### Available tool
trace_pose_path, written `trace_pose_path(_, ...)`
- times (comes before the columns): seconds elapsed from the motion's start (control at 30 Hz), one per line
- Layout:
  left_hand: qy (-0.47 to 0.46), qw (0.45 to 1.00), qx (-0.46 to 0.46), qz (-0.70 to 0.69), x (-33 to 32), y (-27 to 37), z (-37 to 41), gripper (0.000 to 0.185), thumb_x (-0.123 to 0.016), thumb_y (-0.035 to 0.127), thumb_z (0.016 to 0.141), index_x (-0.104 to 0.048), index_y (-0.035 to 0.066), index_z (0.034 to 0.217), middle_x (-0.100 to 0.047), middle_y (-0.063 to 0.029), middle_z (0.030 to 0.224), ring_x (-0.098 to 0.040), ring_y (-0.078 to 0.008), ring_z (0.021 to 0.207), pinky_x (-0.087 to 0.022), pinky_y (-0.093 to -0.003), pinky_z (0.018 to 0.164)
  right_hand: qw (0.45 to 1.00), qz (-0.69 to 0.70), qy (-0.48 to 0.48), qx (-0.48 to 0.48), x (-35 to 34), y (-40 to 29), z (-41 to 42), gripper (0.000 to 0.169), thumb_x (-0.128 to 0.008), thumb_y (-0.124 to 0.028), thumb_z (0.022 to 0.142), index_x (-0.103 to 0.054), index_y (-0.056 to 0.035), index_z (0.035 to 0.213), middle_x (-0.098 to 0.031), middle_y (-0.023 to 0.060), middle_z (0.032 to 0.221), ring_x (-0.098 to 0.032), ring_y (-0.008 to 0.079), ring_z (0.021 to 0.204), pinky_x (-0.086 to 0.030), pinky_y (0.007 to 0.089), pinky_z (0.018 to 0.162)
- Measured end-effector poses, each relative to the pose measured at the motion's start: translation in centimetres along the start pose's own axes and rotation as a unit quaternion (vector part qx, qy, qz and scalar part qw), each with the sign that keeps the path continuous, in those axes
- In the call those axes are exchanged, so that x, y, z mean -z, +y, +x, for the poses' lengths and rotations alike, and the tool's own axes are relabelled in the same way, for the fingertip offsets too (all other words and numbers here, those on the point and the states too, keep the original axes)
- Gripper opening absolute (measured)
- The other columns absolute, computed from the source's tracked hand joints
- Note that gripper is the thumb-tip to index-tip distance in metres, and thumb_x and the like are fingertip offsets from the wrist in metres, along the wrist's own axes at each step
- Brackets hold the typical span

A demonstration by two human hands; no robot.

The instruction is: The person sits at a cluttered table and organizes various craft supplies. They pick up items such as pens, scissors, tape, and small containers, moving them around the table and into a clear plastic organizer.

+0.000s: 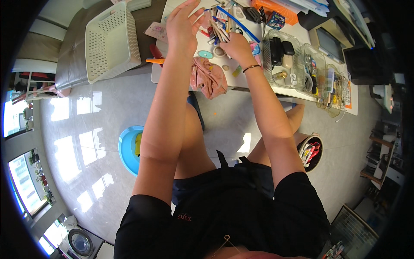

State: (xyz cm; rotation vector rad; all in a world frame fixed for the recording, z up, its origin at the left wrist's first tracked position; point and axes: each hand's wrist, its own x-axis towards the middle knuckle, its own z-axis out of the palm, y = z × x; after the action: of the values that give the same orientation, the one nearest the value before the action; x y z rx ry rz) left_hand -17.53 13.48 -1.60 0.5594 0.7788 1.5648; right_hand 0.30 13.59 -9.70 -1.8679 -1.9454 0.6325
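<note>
At the table's far side, my left hand (182, 27) is raised with fingers apart, beside a pile of small items. A bundle of slender pale sticks or pens (220, 31) is in my right hand (238, 48), over the pile; its fingertips are partly hidden. A long blue strip (239, 23) lies across the pile. Closer to me are a teal round disc (205, 54), a small round container (219, 51) and a crumpled pink cloth (208, 77) draping over the white table's (231, 77) front edge. An orange pointed object (155, 61) juts out behind my left forearm.
Clear plastic baskets (284, 84) holding dark cases and small items line the table's right side. A white perforated basket (111, 45) sits on the grey sofa (72, 55). On the floor stand a blue basin (126, 150) and a bin (318, 142) with wrappers.
</note>
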Motion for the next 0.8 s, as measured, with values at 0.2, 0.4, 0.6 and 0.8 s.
trace_pose_path(0.2, 0.011, 1.000, 0.004, -0.006, -0.1, 0.0, -0.1, 0.022, -0.064, 0.014, 0.096, -0.065, 0.006, 0.116, -0.069, -0.0045, 0.107, -0.065, -0.0162, 0.093, -0.052, -0.0301, 0.080, 0.994, 0.094, 0.046, -0.034, -0.3, 0.5, -0.3, 0.038, -0.069, -0.031, 0.077, -0.067, 0.0033, 0.094, -0.070, 0.0256, 0.091, -0.068, 0.0408, 0.085, -0.054, 0.0474, 0.079)
trace_pose_path(0.4, 0.005, 1.000, 0.009, 0.002, -0.4, 0.3, -0.1, 0.024, -0.064, 0.015, 0.097, -0.065, 0.006, 0.118, -0.069, -0.0043, 0.109, -0.065, -0.0159, 0.095, -0.052, -0.0304, 0.081, 0.975, 0.168, 0.145, -0.001, 0.0, 1.2, 0.4, 0.040, -0.067, -0.031, 0.081, -0.064, 0.0063, 0.095, -0.069, 0.0254, 0.083, -0.068, 0.0403, 0.080, -0.053, 0.0461, 0.074)
trace_pose_path(0.6, 0.012, 1.000, 0.007, -0.009, -0.4, 0.5, -0.1, 0.024, -0.064, 0.016, 0.097, -0.065, 0.006, 0.118, -0.069, -0.0039, 0.109, -0.065, -0.0156, 0.095, -0.051, -0.0298, 0.081, 0.964, 0.223, 0.142, 0.019, 0.2, 0.4, 2.0, 0.035, -0.065, -0.028, 0.084, -0.063, 0.0053, 0.096, -0.070, 0.0237, 0.081, -0.070, 0.0377, 0.077, -0.055, 0.0447, 0.074)
trace_pose_path(0.8, 0.008, 1.000, 0.009, -0.009, -0.7, 0.5, -0.1, 0.023, -0.063, 0.016, 0.097, -0.065, 0.006, 0.118, -0.069, -0.0039, 0.109, -0.065, -0.0152, 0.093, -0.052, -0.0296, 0.081, 0.984, 0.104, 0.138, 0.041, -0.9, -1.0, 5.0, 0.032, -0.065, -0.028, 0.084, -0.067, 0.0005, 0.098, -0.071, 0.0221, 0.088, -0.070, 0.0400, 0.084, -0.055, 0.0482, 0.076)
